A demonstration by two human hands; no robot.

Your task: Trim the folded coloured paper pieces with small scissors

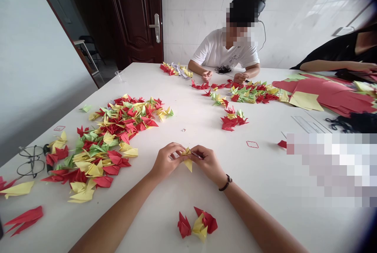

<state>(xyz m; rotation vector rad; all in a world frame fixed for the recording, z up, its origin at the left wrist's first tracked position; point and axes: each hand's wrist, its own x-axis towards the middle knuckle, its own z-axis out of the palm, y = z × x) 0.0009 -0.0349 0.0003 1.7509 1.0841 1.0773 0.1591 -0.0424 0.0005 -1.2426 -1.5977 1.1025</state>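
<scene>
A small yellow origami crane [189, 164] is pinched between my two hands, just above the white table [159, 221]. My left hand [168, 161] grips its left side with thumb and fingers. From the right, my right hand [208, 163] closes its fingertips on the same folded paper. A thin dark sliver shows at the right fingertips, too small to name. Between my forearms lie two red cranes [184, 225] and another yellow crane [200, 228].
To the left spreads a big heap of paper cranes [118, 123], with eyeglasses [32, 162] beside it. Across the table a person in a white shirt [226, 47] handles more cranes. Coloured paper sheets [321, 92] and a clear ruler [309, 124] lie at right, near another person's arm.
</scene>
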